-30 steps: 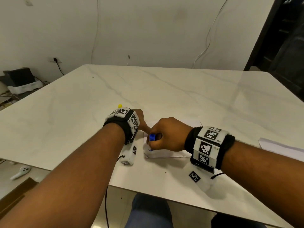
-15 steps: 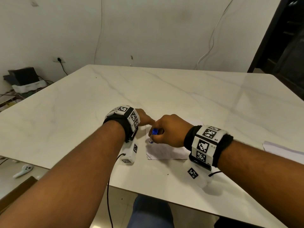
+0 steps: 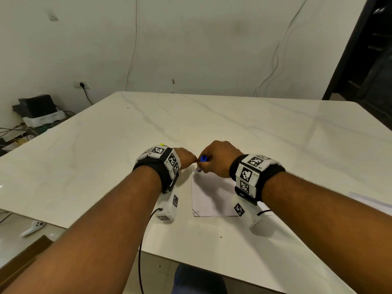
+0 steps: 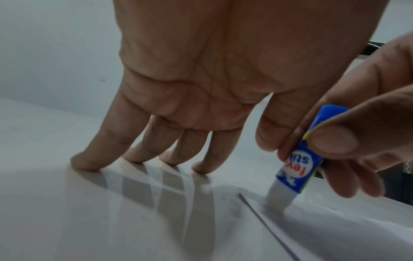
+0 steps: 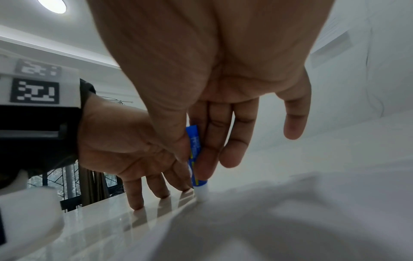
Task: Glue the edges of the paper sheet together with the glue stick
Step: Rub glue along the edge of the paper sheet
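A white paper sheet (image 3: 212,196) lies on the marble table (image 3: 106,166) between my wrists. My right hand (image 3: 218,161) pinches a blue glue stick (image 3: 203,159) between thumb and fingers. The stick stands nearly upright, and its white glue tip (image 4: 277,196) presses on the paper (image 4: 335,229) at its left edge, near the far corner. My left hand (image 3: 186,159) is just left of the stick. Its straight fingertips (image 4: 143,159) press on the bare table beside the paper's edge. The right wrist view shows the glue stick (image 5: 194,159) touching the paper (image 5: 268,220).
A small yellow object (image 3: 162,144) peeks out behind my left wrist. Another white sheet (image 3: 369,200) lies at the table's right edge. The table's front edge runs close below my forearms. A white controller (image 3: 34,228) lies on the floor at left.
My right hand has slid the glue stick away from me along the paper's left edge, from near the front corner toward the far corner. My left hand has shifted slightly farther too.
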`<move>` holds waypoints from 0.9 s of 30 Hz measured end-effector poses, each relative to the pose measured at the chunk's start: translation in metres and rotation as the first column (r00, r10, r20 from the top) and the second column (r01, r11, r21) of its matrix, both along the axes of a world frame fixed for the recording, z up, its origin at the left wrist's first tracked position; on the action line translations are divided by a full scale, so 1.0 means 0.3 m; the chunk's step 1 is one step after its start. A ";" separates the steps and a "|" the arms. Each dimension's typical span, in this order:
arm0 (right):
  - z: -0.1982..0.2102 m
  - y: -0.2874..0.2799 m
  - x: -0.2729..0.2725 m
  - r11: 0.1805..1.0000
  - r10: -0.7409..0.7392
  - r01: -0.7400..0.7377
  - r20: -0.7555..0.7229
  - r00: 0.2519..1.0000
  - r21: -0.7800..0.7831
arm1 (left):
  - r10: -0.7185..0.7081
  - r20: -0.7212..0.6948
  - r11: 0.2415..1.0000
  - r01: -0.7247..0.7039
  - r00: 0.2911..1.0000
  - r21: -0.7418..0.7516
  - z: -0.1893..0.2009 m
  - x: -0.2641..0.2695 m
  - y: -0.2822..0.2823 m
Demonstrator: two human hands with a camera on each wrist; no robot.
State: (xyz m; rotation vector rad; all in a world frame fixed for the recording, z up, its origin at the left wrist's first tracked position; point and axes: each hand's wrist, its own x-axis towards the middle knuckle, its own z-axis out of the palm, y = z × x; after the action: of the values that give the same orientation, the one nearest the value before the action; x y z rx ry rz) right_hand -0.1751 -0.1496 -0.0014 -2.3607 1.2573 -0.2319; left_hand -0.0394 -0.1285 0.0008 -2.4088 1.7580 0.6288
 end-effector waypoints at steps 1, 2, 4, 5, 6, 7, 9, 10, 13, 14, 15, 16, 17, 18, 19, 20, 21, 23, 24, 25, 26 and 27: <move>-0.004 -0.003 0.000 1.000 -0.003 0.003 0.009 1.000 0.002 | -0.005 0.006 1.000 0.005 1.000 0.004 0.000 -0.001 -0.002; -0.010 -0.001 -0.003 1.000 -0.001 0.000 0.017 1.000 0.004 | -0.003 0.000 1.000 0.003 1.000 0.009 0.000 -0.004 -0.001; -0.014 0.010 -0.011 1.000 0.014 -0.014 0.024 1.000 0.002 | 0.000 -0.005 1.000 0.000 1.000 0.014 0.016 -0.014 0.010; -0.015 0.020 -0.016 1.000 0.024 -0.024 0.015 1.000 0.002 | 0.013 -0.015 1.000 -0.013 1.000 0.011 0.017 -0.015 0.014; -0.012 0.034 -0.023 0.999 0.041 -0.041 -0.003 0.999 -0.002 | 0.027 -0.019 1.000 -0.027 0.999 0.004 0.021 -0.019 0.018; -0.008 0.051 -0.027 0.998 0.060 -0.060 -0.023 0.998 -0.008 | 0.041 -0.020 0.999 -0.041 0.999 -0.007 0.025 -0.019 0.025; -0.001 0.083 -0.041 0.994 0.106 -0.106 -0.054 0.993 -0.004 | 0.052 -0.001 0.999 -0.052 0.999 -0.017 0.027 -0.021 0.034; 0.003 0.098 -0.049 0.992 0.130 -0.129 -0.061 0.990 0.013 | 0.050 0.012 0.998 -0.050 0.999 -0.023 0.025 -0.021 0.037; 0.016 0.129 -0.089 0.984 0.158 -0.154 -0.044 0.986 0.090 | 0.049 0.021 0.999 -0.049 0.999 -0.021 0.026 -0.023 0.047; 0.020 0.136 -0.106 0.982 0.154 -0.150 -0.027 0.988 0.111 | 0.046 0.031 0.999 -0.046 0.998 -0.023 0.024 -0.021 0.047; 0.025 0.140 -0.124 0.981 0.146 -0.144 -0.004 0.989 0.127 | 0.051 0.029 0.998 -0.050 0.998 -0.025 0.022 -0.019 0.048; 0.030 0.143 -0.141 0.981 0.132 -0.135 0.027 0.991 0.140 | 0.049 0.029 0.999 -0.048 0.998 -0.022 0.023 -0.017 0.049; 0.031 0.140 -0.160 0.981 0.112 -0.121 0.064 0.992 0.154 | 0.040 0.033 0.999 -0.040 0.999 -0.021 0.020 -0.015 0.048; 0.031 0.135 -0.179 0.980 0.087 -0.105 0.108 0.990 0.172 | 0.023 0.041 1.000 -0.022 0.999 -0.019 0.017 -0.012 0.045; 0.028 0.130 -0.200 0.977 0.057 -0.088 0.160 0.985 0.196 | 0.010 0.050 1.000 -0.009 0.999 -0.012 0.016 -0.013 0.046; 0.024 0.126 -0.220 0.972 0.024 -0.074 0.218 0.976 0.224 | -0.006 0.063 1.000 0.007 0.998 -0.009 0.014 -0.012 0.043; 0.019 0.121 -0.243 0.965 -0.015 -0.060 0.282 0.959 0.255 | -0.019 0.070 1.000 0.020 0.997 -0.009 0.010 -0.011 0.038; 0.003 0.121 -0.280 0.945 -0.099 -0.046 0.415 0.905 0.325 | -0.028 0.070 1.000 0.028 0.997 0.003 -0.004 0.001 0.030; -0.004 0.119 -0.299 0.933 -0.141 -0.043 0.472 0.870 0.358 | -0.024 0.067 1.000 0.023 0.997 0.007 -0.012 0.009 0.021; -0.012 0.117 -0.313 0.917 -0.184 -0.045 0.517 0.836 0.397 | -0.013 0.061 1.000 0.013 0.998 0.012 -0.025 0.021 0.013; -0.019 0.112 -0.328 0.897 -0.226 -0.051 0.555 0.801 0.439 | -0.009 0.057 1.000 0.009 0.998 0.016 -0.030 0.029 0.005; -0.028 0.106 -0.341 0.872 -0.268 -0.066 0.587 0.764 0.485 | 0.003 0.053 1.000 -0.004 0.999 0.011 -0.036 0.034 0.001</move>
State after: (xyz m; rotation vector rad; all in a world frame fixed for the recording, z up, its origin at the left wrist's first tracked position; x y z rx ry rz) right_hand -0.2773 -0.1178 -0.0096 -1.5660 0.9524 -0.6264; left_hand -0.0292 -0.1283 -0.0099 -2.3991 1.7260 0.5685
